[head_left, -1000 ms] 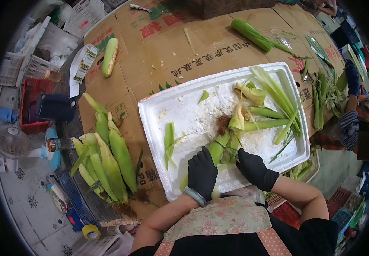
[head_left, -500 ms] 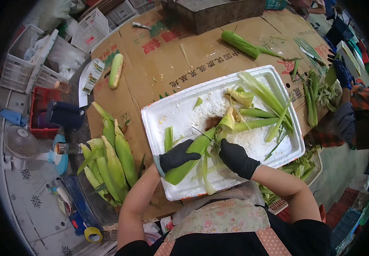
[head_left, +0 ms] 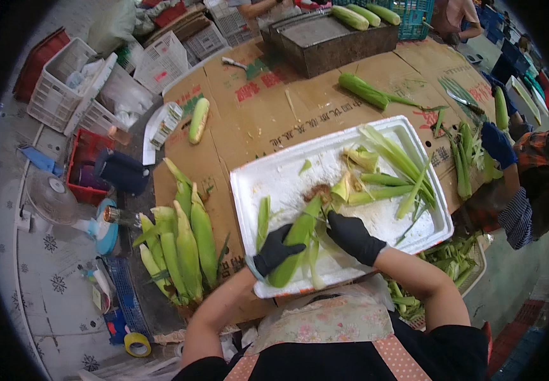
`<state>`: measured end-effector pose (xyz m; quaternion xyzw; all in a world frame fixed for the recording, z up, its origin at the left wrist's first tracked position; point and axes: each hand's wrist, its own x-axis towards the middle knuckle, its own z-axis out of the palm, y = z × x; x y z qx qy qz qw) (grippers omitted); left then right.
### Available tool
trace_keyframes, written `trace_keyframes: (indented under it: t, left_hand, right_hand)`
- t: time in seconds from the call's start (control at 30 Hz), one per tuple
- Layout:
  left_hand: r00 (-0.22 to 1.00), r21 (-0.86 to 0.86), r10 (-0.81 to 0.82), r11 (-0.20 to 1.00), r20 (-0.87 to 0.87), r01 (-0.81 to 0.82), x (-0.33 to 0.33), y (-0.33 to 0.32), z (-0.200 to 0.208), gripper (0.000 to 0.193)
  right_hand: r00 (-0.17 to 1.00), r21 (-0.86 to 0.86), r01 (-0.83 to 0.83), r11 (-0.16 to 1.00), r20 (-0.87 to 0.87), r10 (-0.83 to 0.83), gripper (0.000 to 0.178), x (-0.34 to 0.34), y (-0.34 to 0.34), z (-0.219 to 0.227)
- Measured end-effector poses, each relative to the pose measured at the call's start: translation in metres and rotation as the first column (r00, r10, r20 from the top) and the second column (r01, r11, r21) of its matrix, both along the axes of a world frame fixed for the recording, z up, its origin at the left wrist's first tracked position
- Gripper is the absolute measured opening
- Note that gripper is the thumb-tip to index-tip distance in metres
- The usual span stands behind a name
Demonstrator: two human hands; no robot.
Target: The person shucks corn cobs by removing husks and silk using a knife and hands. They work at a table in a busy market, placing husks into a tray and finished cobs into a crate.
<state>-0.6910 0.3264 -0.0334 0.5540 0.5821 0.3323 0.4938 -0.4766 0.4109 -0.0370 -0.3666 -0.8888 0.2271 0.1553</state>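
Observation:
In the head view my left hand (head_left: 277, 249), in a black glove, is wrapped round an ear of corn in its green husk (head_left: 296, 244). The ear lies tilted over the white foam tray (head_left: 242, 190). My right hand (head_left: 354, 237), also black-gloved, is closed at the ear's far end on what looks like a knife; a thin grey blade (head_left: 306, 211) crosses the husk there, its handle hidden by the fingers. Brown corn silk (head_left: 317, 192) lies at that end. Husk leaves (head_left: 401, 159) and cut stalk ends (head_left: 361, 157) are scattered in the tray's right part.
Several unpeeled ears (head_left: 187, 244) are piled left of the tray. A peeled-down ear (head_left: 199, 120) lies on the cardboard (head_left: 255, 120). Farther back stands a dark metal block (head_left: 325, 54) bearing pale ears (head_left: 350, 18). At right, a co-worker's blue-gloved hand (head_left: 500, 143) is near husks (head_left: 465, 155).
The view has shifted, bringing the pale ears on the metal block into sight. The husked ear has turned steeper in my left hand. My right hand stays at its far end.

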Motion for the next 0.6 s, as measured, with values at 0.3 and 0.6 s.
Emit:
trace_keyframes:
  t: [0.3, 0.6]
  left_hand:
    - [0.987, 0.089, 0.102, 0.990, 0.128, -0.114, 0.014, -0.023, 0.014, 0.062]
    - [0.886, 0.199, 0.308, 0.899, 0.347, -0.390, 0.000, -0.009, 0.060, 0.058]
  right_hand:
    - [0.993, 0.051, 0.051, 0.997, 0.102, -0.056, 0.016, 0.037, -0.013, -0.011]
    - [0.972, 0.026, 0.205, 0.978, 0.114, -0.206, 0.026, 0.047, 0.012, 0.031]
